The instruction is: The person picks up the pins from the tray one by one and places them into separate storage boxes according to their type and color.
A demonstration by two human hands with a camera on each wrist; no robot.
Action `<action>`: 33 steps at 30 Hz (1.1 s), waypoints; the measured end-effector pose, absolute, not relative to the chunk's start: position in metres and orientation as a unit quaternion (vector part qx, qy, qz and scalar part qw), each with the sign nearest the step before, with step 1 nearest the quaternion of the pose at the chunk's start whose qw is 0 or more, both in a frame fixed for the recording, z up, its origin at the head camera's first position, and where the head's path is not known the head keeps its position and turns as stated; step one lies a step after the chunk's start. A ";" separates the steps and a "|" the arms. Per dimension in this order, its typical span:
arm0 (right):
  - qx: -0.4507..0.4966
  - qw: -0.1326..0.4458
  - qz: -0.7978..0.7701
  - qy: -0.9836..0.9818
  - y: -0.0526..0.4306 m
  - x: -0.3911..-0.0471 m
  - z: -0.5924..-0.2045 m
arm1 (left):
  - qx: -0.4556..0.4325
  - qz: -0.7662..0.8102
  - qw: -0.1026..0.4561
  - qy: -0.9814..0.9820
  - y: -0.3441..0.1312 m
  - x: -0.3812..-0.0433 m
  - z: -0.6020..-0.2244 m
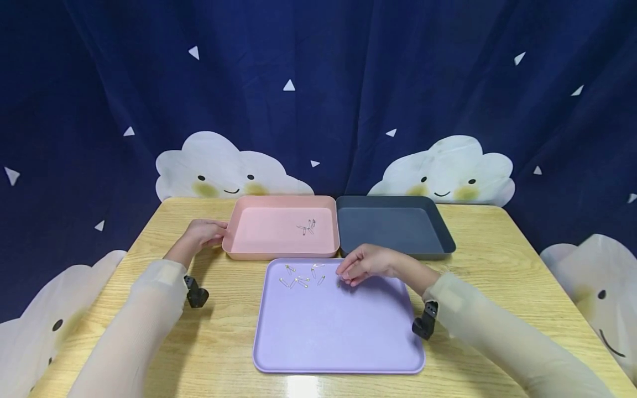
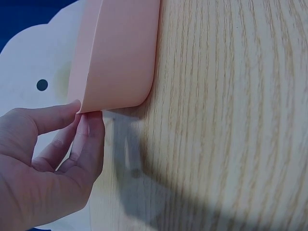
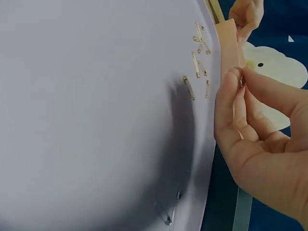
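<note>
My left hand (image 1: 203,232) pinches the rim of the pink tray (image 2: 120,62) at its left side, thumb on top and fingers below. Over the back edge of the lavender tray (image 1: 338,331), my right hand (image 1: 367,264) pinches a small safety pin (image 3: 242,82) between thumb and fingertips; most of it is hidden. Several gold safety pins (image 3: 196,65) lie scattered in the lavender tray's back left part. Two darker safety pins (image 3: 168,221) lie near that tray's edge, in the right hand's shadow. Several dark safety pins (image 1: 311,225) lie inside the pink tray.
A dark grey tray (image 1: 393,224) stands right of the pink one, their sides touching. All the trays rest on a wooden table (image 1: 219,342). Behind hangs a navy curtain (image 1: 318,83) with clouds and white triangles.
</note>
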State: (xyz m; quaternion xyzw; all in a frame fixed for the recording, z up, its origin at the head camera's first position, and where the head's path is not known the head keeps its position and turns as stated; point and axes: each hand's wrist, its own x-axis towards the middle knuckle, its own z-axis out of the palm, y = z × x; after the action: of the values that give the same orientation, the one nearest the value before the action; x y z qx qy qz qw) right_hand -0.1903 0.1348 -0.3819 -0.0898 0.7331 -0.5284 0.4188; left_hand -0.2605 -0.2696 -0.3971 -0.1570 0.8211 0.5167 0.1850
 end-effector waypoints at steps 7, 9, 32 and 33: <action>-0.059 0.402 -0.566 0.717 0.127 -0.204 -0.378 | -0.161 0.516 0.185 0.820 -0.270 -0.261 -0.398; -0.054 0.398 -0.577 0.711 0.124 -0.208 -0.377 | -0.163 0.516 0.186 0.820 -0.270 -0.261 -0.397; 0.036 0.328 -0.566 0.755 0.089 -0.269 -0.359 | -0.172 0.499 0.192 0.827 -0.267 -0.260 -0.390; 0.045 0.322 -0.563 0.760 0.086 -0.272 -0.358 | -0.173 0.498 0.193 0.827 -0.267 -0.261 -0.391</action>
State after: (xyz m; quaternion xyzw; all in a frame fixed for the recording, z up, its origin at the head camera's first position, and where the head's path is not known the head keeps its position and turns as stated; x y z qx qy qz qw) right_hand -0.2716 0.0865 -0.3580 0.0446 0.7597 -0.5631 0.3222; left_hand -0.2607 -0.2675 -0.3914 -0.1728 0.8275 0.4983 0.1925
